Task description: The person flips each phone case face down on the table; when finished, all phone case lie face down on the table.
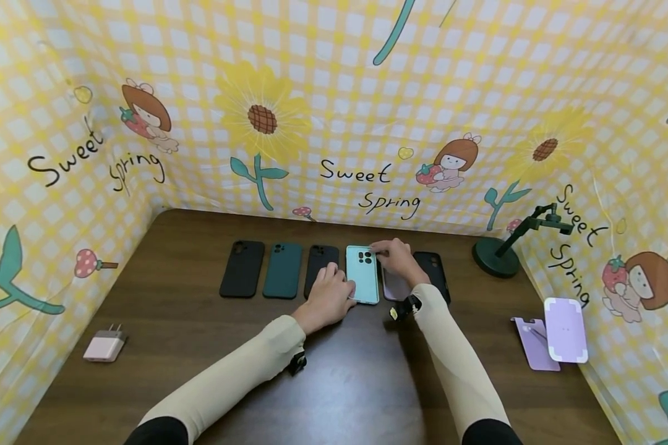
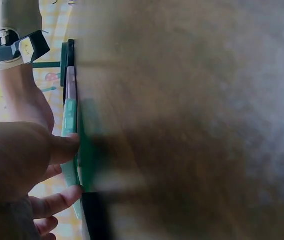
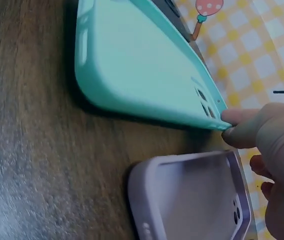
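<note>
A mint green phone case (image 1: 365, 281) lies in the middle of a row of cases, its hollow inside facing up. My right hand (image 1: 402, 261) pinches its far right corner between thumb and finger; the right wrist view shows this corner grip on the rim (image 3: 152, 114). At the case's near left edge, my left hand (image 1: 328, 293) holds it with thumb and fingers. A lilac phone case (image 3: 197, 195) sits just right of the mint one, partly covered by my right hand in the head view. Left of the mint case, a dark phone case (image 1: 321, 253) is partly hidden behind my left hand.
Further left in the row are a dark teal case (image 1: 282, 272) and a black case (image 1: 242, 270); another black case (image 1: 437, 275) ends it at right. A green stand (image 1: 495, 258) and a lilac stand (image 1: 566, 330) stand at right. A charger (image 1: 104, 345) lies at left.
</note>
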Demonstrator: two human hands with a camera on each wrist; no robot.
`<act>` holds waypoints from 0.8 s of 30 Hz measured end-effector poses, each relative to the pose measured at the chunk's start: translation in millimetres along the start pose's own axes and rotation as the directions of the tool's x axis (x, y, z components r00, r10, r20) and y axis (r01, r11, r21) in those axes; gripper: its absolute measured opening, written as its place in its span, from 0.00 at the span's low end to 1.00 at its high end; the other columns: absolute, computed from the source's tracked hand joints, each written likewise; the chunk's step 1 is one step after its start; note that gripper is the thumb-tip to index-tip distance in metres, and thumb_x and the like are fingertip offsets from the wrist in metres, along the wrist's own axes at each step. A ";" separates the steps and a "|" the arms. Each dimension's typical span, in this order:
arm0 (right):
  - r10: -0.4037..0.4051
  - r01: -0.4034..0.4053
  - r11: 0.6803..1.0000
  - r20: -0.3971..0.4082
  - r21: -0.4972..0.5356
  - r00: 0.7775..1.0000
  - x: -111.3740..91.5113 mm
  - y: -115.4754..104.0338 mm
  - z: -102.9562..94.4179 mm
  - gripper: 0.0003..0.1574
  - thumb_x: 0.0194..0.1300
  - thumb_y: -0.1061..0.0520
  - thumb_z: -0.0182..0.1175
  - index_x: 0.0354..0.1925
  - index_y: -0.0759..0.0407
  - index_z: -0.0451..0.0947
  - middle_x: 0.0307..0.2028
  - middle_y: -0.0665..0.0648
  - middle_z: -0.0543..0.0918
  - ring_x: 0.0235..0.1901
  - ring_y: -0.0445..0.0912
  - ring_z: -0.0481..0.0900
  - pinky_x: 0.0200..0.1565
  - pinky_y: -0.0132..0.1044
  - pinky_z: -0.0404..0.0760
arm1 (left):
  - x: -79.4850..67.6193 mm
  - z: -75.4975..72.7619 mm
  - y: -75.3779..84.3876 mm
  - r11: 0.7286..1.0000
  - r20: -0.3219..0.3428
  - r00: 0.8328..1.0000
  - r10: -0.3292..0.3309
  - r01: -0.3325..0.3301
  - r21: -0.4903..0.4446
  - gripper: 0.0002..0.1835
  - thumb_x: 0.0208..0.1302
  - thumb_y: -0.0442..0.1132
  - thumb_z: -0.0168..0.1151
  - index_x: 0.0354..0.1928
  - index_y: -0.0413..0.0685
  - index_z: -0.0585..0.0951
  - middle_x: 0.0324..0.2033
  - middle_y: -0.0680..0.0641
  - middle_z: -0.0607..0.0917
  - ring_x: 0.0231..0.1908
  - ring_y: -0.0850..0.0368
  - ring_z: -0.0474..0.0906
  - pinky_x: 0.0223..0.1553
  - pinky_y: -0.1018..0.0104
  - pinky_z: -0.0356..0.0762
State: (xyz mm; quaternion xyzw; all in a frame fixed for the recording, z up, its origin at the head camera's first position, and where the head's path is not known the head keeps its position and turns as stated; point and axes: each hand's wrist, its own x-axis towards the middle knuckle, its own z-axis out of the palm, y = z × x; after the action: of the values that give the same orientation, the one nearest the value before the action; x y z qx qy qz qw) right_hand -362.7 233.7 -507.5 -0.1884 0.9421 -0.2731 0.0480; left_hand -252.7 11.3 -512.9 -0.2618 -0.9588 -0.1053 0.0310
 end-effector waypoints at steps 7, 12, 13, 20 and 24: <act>0.038 -0.022 0.958 -0.051 0.284 0.998 -6.8 -0.3 -8.7 0.20 0.76 0.64 0.56 0.62 0.55 0.83 0.62 0.61 0.84 0.53 0.53 0.84 0.53 0.48 0.81 | -14.0 -18.2 -0.7 0.997 -0.140 0.989 0.039 -0.049 -0.066 0.09 0.70 0.51 0.67 0.35 0.57 0.81 0.43 0.47 0.84 0.60 0.44 0.67 0.62 0.47 0.67; 0.082 0.000 0.774 -0.102 0.633 0.991 -8.3 -4.4 -7.0 0.27 0.75 0.63 0.58 0.70 0.60 0.74 0.61 0.57 0.83 0.49 0.40 0.84 0.50 0.35 0.82 | -21.7 -33.7 -1.5 0.987 -0.268 0.962 0.053 -0.091 -0.130 0.09 0.68 0.49 0.69 0.35 0.55 0.83 0.45 0.46 0.84 0.61 0.43 0.68 0.62 0.44 0.68; 0.090 0.010 0.705 -0.103 0.710 0.991 -8.5 -5.4 -4.8 0.29 0.76 0.63 0.57 0.72 0.61 0.70 0.60 0.54 0.84 0.48 0.38 0.84 0.48 0.32 0.82 | -22.4 -35.9 -1.3 0.985 -0.290 0.955 0.055 -0.099 -0.140 0.09 0.68 0.49 0.70 0.34 0.54 0.83 0.46 0.46 0.84 0.60 0.43 0.68 0.61 0.44 0.68; 0.014 0.043 0.280 -0.049 0.959 0.999 -9.5 -12.1 14.1 0.38 0.81 0.62 0.47 0.81 0.61 0.48 0.49 0.39 0.87 0.43 0.34 0.85 0.42 0.26 0.82 | -23.8 -44.1 2.2 0.977 -0.350 0.933 0.085 -0.146 -0.153 0.09 0.67 0.49 0.70 0.35 0.54 0.84 0.46 0.46 0.85 0.60 0.42 0.70 0.60 0.43 0.69; -0.028 -0.006 0.182 0.011 0.983 1.000 -14.7 -16.0 16.2 0.30 0.81 0.60 0.48 0.75 0.44 0.61 0.50 0.41 0.85 0.43 0.36 0.84 0.43 0.29 0.82 | -24.5 -44.8 4.3 0.976 -0.338 0.937 0.087 -0.148 -0.160 0.09 0.68 0.50 0.69 0.36 0.54 0.84 0.46 0.47 0.85 0.61 0.42 0.69 0.61 0.43 0.68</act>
State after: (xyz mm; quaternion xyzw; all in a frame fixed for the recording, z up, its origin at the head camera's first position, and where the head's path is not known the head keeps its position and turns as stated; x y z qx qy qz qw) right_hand -340.8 218.8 -512.8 -0.1246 0.5475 -0.8103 0.1678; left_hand -229.3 -7.0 -471.2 -0.2993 -0.9089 -0.2333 0.1727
